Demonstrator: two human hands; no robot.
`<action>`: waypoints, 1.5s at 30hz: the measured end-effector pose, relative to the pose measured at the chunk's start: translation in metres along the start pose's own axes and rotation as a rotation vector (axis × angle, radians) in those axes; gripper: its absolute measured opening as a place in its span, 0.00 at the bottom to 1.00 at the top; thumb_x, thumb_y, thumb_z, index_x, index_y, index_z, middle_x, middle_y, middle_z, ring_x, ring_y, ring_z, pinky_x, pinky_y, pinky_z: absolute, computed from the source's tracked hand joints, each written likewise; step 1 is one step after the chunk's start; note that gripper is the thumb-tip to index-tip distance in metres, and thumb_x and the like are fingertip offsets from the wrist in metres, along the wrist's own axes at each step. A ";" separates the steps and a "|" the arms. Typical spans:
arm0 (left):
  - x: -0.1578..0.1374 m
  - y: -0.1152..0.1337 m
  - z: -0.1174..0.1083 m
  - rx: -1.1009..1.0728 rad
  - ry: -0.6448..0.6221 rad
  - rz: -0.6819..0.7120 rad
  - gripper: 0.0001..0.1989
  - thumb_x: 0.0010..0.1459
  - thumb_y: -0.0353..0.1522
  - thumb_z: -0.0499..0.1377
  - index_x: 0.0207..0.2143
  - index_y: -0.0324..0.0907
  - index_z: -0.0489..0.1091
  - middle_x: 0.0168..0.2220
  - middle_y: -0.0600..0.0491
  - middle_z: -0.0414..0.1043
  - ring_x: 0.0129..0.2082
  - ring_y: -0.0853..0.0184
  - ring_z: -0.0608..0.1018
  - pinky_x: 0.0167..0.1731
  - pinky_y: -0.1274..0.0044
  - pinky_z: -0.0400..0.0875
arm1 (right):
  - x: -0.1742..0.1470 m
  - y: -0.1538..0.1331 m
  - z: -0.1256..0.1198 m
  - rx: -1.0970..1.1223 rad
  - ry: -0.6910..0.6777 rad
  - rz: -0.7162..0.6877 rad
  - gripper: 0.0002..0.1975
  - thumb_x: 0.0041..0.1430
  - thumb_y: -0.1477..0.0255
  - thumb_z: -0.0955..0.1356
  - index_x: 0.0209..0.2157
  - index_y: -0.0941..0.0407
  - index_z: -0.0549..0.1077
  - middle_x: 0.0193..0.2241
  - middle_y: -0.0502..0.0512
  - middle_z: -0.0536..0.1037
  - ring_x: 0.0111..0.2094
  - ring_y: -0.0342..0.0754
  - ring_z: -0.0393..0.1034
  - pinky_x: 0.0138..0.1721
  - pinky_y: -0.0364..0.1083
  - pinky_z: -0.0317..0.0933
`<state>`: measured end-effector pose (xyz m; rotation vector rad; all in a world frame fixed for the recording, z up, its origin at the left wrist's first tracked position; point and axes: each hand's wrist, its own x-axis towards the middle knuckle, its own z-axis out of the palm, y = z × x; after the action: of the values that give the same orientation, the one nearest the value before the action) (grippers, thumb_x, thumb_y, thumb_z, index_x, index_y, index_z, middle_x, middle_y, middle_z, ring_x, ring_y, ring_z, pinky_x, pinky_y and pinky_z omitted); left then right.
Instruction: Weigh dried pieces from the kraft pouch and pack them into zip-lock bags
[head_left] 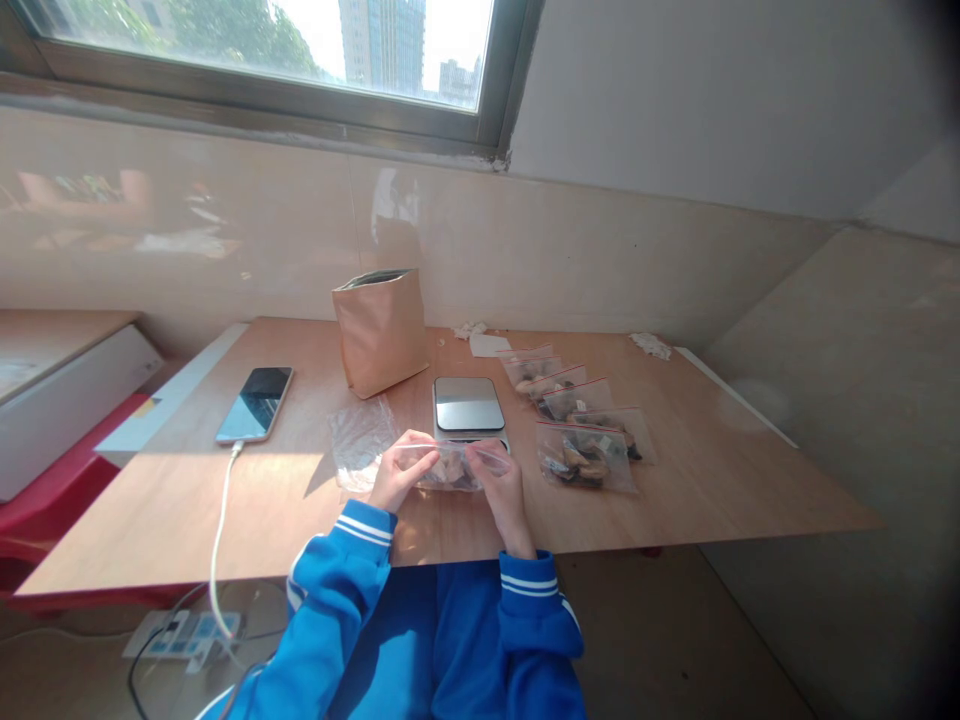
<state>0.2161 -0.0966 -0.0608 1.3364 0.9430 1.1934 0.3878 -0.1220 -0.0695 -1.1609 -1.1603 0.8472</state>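
Note:
Both hands pinch the top edge of a clear zip bag (pixel 448 472) that lies at the table's front, with pale brownish pieces inside. My left hand (pixel 401 468) grips the bag's left end, and my right hand (pixel 498 490) has hold of its right end. Just behind the bag stands a digital kitchen scale (pixel 469 404) with a bare metal plate. To the left of my left hand lies a crumpled clear plastic bag (pixel 361 440). On the right, several filled zip bags (pixel 586 458) with red seal lines overlap in a row, holding dark and tan pieces.
An open brown paper pouch (pixel 381 335) stands upright behind the scale to the left. A phone (pixel 256 405) with a white charging cable (pixel 223 520) lies on the left. White paper scraps (pixel 651 346) are at the table's back edge. A power strip (pixel 184 634) sits below.

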 end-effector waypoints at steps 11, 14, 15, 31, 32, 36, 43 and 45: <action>-0.001 -0.005 0.000 0.019 0.081 0.077 0.11 0.49 0.39 0.67 0.30 0.39 0.74 0.31 0.52 0.72 0.29 0.70 0.73 0.29 0.80 0.66 | -0.006 -0.060 0.002 -0.805 -0.113 -0.404 0.05 0.60 0.71 0.68 0.38 0.52 0.76 0.38 0.53 0.78 0.45 0.51 0.67 0.50 0.52 0.52; 0.000 -0.006 0.000 -0.010 0.090 0.121 0.10 0.48 0.38 0.68 0.28 0.39 0.75 0.31 0.52 0.71 0.30 0.69 0.74 0.30 0.79 0.67 | 0.000 -0.063 0.011 -0.963 -0.262 -0.432 0.05 0.62 0.72 0.67 0.36 0.53 0.76 0.32 0.51 0.79 0.38 0.49 0.69 0.46 0.50 0.52; 0.000 -0.007 0.000 -0.014 0.091 0.134 0.10 0.48 0.37 0.68 0.27 0.40 0.75 0.30 0.51 0.71 0.30 0.68 0.74 0.30 0.78 0.67 | 0.003 -0.064 0.013 -0.998 -0.301 -0.441 0.06 0.63 0.72 0.66 0.35 0.53 0.76 0.31 0.51 0.79 0.36 0.48 0.69 0.45 0.49 0.52; -0.001 -0.006 0.005 -0.084 0.142 0.175 0.15 0.54 0.44 0.62 0.30 0.41 0.68 0.28 0.54 0.72 0.28 0.69 0.75 0.34 0.77 0.70 | 0.014 -0.075 0.011 -1.132 -0.433 -0.424 0.07 0.63 0.67 0.65 0.37 0.54 0.74 0.29 0.52 0.77 0.35 0.50 0.66 0.42 0.47 0.49; -0.001 -0.007 0.005 -0.080 0.146 0.204 0.15 0.54 0.44 0.62 0.29 0.41 0.68 0.29 0.54 0.72 0.28 0.70 0.75 0.33 0.78 0.70 | 0.015 -0.073 0.013 -1.152 -0.446 -0.439 0.08 0.64 0.66 0.64 0.37 0.54 0.74 0.29 0.53 0.76 0.35 0.50 0.67 0.41 0.47 0.49; 0.001 -0.011 0.005 -0.051 0.124 0.249 0.15 0.54 0.43 0.63 0.27 0.41 0.68 0.27 0.55 0.70 0.28 0.70 0.74 0.34 0.77 0.69 | 0.019 -0.061 0.018 -1.215 -0.437 -0.479 0.11 0.64 0.75 0.62 0.32 0.54 0.74 0.27 0.52 0.76 0.30 0.47 0.65 0.39 0.46 0.49; -0.001 -0.004 0.001 -0.026 0.191 0.223 0.15 0.49 0.42 0.66 0.23 0.42 0.70 0.24 0.54 0.72 0.28 0.67 0.74 0.34 0.75 0.68 | 0.016 -0.053 0.008 -1.077 -0.354 -0.517 0.08 0.65 0.68 0.65 0.36 0.52 0.77 0.28 0.50 0.79 0.33 0.47 0.69 0.39 0.45 0.51; -0.002 -0.002 0.000 -0.039 0.205 0.211 0.14 0.49 0.42 0.66 0.22 0.42 0.70 0.23 0.54 0.72 0.28 0.66 0.74 0.35 0.73 0.68 | 0.016 -0.057 0.000 -1.087 -0.352 -0.504 0.09 0.63 0.64 0.67 0.36 0.50 0.78 0.29 0.50 0.80 0.35 0.48 0.69 0.38 0.45 0.52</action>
<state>0.2157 -0.0984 -0.0635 1.3243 0.9331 1.5258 0.3879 -0.1199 -0.0105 -1.4661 -2.2212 -0.0491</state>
